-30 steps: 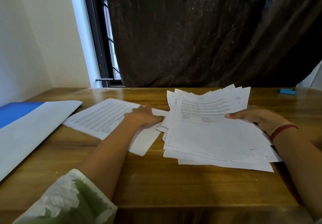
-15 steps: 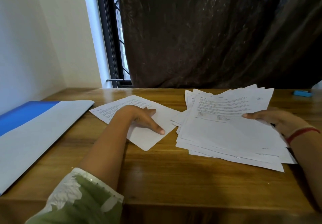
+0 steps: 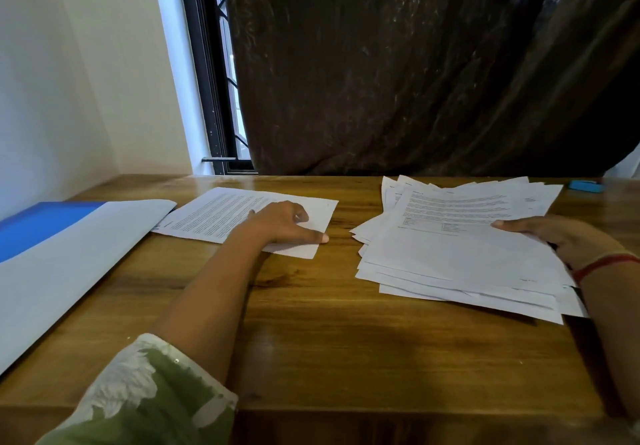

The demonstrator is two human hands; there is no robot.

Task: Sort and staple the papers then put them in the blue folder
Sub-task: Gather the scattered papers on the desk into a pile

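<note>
Head view, nearest first: your green sleeve (image 3: 149,399) hangs over the wooden table (image 3: 329,340). Further out, your right hand (image 3: 561,237) grips the loose stack of papers (image 3: 450,261), thumb on top at its right edge. Left of the stack, your left hand (image 3: 287,223) presses a separated printed sheet (image 3: 221,212) flat, grasping nothing. Further left of the stack lies the blue folder (image 3: 41,226). You seem mid-sorting; next, slide the top page off cleanly. Behind the stack, a small blue object (image 3: 585,186), perhaps the stapler, sits untouched.
</note>
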